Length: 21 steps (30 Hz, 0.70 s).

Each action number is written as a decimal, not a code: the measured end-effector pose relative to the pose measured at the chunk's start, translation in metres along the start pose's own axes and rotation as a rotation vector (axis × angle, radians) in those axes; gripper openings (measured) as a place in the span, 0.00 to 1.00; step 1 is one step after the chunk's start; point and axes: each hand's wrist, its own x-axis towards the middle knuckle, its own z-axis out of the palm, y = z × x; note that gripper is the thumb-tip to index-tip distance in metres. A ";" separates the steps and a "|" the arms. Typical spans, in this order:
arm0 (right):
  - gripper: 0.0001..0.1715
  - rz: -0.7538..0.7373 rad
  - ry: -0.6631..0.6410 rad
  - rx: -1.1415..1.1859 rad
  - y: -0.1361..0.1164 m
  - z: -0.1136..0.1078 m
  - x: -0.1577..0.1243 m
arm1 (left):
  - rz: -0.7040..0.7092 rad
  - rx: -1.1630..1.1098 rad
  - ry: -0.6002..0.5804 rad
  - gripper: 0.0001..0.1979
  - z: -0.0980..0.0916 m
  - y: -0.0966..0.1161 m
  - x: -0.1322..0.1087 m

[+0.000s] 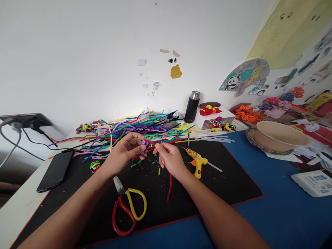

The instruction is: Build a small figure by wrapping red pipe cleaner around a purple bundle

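My left hand [123, 149] pinches a purple coil [144, 146]; my right hand [169, 158], just right of it, pinches its red wire [155, 144].

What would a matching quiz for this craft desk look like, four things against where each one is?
Things:
1 scissors
2 glue gun
3 phone
4 purple pipe cleaner piece

Places:
A pinched in the left hand
B far left, lying flat
C just right of the right hand
D nearest the camera, on the black mat

Pairs: 1-D, 2-C, 3-B, 4-A
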 end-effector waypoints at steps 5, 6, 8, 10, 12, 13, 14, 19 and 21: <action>0.29 0.007 0.004 -0.016 0.000 -0.001 0.000 | -0.049 -0.081 -0.006 0.22 0.002 -0.001 -0.001; 0.28 0.008 0.005 -0.017 0.000 -0.001 0.000 | -0.063 -0.107 -0.003 0.23 0.002 -0.001 -0.001; 0.28 0.007 0.006 -0.011 0.002 0.000 0.000 | -0.094 -0.159 0.000 0.23 0.003 -0.003 -0.001; 0.28 0.007 0.007 -0.002 0.003 0.000 0.000 | -0.119 -0.206 -0.003 0.23 0.004 -0.004 -0.002; 0.29 0.007 0.007 0.003 0.003 0.000 0.000 | -0.137 -0.248 -0.009 0.23 0.006 -0.004 -0.002; 0.30 0.006 0.005 0.004 0.003 0.001 0.000 | -0.143 -0.268 -0.012 0.23 0.007 -0.004 -0.002; 0.30 0.002 0.004 0.005 0.002 0.000 0.000 | -0.150 -0.286 -0.017 0.23 0.007 -0.003 -0.002; 0.31 -0.010 0.012 -0.014 -0.002 -0.001 -0.001 | -0.166 -0.320 -0.023 0.23 0.007 -0.004 -0.003; 0.31 -0.009 0.020 -0.031 -0.003 -0.002 -0.001 | -0.156 -0.315 -0.016 0.23 0.006 -0.005 -0.002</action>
